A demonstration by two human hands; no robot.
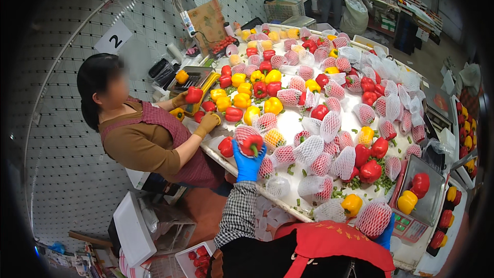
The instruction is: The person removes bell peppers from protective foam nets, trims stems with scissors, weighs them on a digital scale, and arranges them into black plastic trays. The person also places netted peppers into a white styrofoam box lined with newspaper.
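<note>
My left hand [247, 165], in a blue glove, grips a red bell pepper [251, 143] partly sleeved in a white foam net. A bare red bell pepper [225, 146] lies just left of that hand. Close to my apron, my right hand [387, 232], also blue-gloved, is around another red bell pepper in a foam net [373, 218]; most of its fingers are hidden. Beside this one are a yellow bell pepper [351, 205] and a foam net sleeve [330, 211]. Many netted and bare peppers cover the white table [291, 125].
At the left, a co-worker [146, 135] in yellowish gloves holds a red pepper [194, 95]. A digital scale [422, 185] bearing two peppers stands at the right. Cut green stems [380, 183] litter the tabletop. A box of red peppers [197, 258] sits below the table.
</note>
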